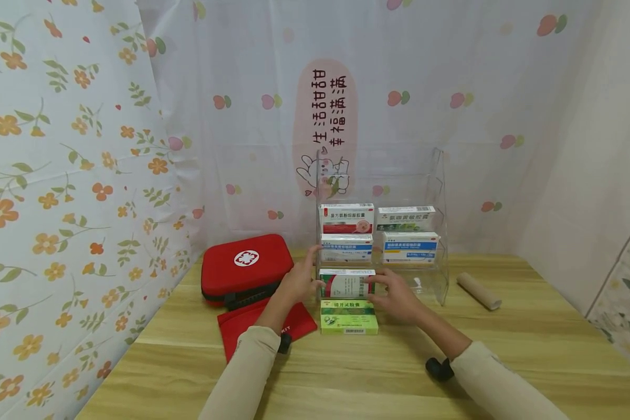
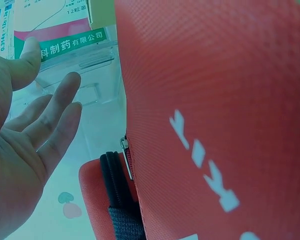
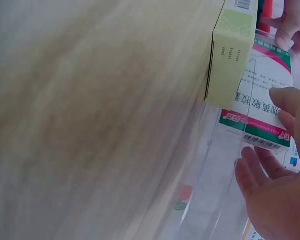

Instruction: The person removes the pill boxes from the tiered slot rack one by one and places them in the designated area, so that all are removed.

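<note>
White capsule box with green and magenta bands [image 1: 348, 284] sits in the lowest tier of the clear rack [image 1: 443, 280], face to the front, long axis running left-right. Light-green box [image 1: 349, 318] is just in front and below; blue-and-white box [image 1: 346, 249] one tier up. Left hand [image 1: 298, 283] is at the box's left end, so the box lies to the right of its fingers: thumb at the front edge, other fingers spread. Right hand [image 1: 399, 297] is at the right end, box to the left of its fingers: thumb over the front face, other fingers apart. Neither hand is clearly nearer. Hard to tell whether the thumbs press or just touch.
</note>
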`<action>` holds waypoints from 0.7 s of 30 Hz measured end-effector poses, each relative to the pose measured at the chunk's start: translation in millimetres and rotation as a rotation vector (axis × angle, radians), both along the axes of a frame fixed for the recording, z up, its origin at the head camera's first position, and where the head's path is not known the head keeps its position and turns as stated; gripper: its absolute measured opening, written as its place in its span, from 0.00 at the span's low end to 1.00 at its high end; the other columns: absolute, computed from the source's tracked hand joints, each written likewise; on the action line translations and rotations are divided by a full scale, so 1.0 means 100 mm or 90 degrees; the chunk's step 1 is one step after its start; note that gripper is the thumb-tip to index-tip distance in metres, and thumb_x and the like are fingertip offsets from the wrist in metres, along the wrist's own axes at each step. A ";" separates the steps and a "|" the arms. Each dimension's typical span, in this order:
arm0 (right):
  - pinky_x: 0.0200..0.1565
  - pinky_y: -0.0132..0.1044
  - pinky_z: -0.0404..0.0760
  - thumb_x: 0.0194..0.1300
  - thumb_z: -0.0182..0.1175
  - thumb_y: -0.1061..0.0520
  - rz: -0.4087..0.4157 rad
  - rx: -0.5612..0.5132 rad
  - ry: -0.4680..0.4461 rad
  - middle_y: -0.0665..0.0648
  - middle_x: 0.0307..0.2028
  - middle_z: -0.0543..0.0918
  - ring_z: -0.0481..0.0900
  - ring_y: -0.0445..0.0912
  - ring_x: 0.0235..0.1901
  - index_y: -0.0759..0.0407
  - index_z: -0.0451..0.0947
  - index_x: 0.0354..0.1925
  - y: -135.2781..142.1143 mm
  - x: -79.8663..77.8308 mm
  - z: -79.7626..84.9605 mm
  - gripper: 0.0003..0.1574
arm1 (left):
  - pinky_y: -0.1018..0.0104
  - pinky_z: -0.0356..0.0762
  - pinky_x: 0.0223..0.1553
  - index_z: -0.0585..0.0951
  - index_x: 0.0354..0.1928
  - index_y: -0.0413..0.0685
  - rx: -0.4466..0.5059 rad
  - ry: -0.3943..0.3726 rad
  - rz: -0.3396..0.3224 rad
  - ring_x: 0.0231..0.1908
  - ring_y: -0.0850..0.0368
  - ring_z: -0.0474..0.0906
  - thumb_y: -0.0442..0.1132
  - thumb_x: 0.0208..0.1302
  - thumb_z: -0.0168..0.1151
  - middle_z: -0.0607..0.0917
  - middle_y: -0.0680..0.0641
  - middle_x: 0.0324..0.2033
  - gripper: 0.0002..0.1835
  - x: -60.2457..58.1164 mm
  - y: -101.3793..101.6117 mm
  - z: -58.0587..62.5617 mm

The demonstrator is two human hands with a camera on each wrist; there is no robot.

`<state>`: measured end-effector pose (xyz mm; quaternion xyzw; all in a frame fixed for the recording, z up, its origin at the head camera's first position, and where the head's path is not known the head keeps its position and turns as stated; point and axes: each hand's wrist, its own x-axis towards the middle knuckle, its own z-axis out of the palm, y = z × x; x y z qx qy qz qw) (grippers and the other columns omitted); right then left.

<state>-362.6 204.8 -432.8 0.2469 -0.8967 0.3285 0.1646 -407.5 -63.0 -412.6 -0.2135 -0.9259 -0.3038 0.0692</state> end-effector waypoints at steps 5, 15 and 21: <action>0.47 0.51 0.79 0.59 0.71 0.60 -0.006 -0.010 -0.029 0.59 0.49 0.79 0.78 0.54 0.49 0.56 0.85 0.51 0.00 -0.04 -0.01 0.20 | 0.55 0.81 0.44 0.49 0.73 0.63 0.002 -0.002 -0.002 0.40 0.53 0.83 0.40 0.59 0.73 0.79 0.43 0.60 0.49 0.00 0.00 0.01; 0.46 0.47 0.78 0.59 0.70 0.62 0.001 -0.044 -0.051 0.56 0.46 0.80 0.79 0.52 0.48 0.56 0.85 0.49 0.01 -0.08 -0.03 0.18 | 0.57 0.81 0.40 0.49 0.73 0.63 -0.003 -0.005 0.005 0.37 0.54 0.81 0.41 0.59 0.73 0.78 0.43 0.61 0.49 -0.01 0.01 0.01; 0.48 0.50 0.79 0.59 0.70 0.63 -0.003 -0.040 -0.074 0.59 0.49 0.83 0.80 0.55 0.50 0.57 0.85 0.48 0.00 -0.10 -0.04 0.17 | 0.56 0.81 0.40 0.49 0.73 0.64 -0.002 -0.009 0.010 0.39 0.53 0.81 0.41 0.59 0.73 0.78 0.43 0.60 0.49 0.00 0.02 0.01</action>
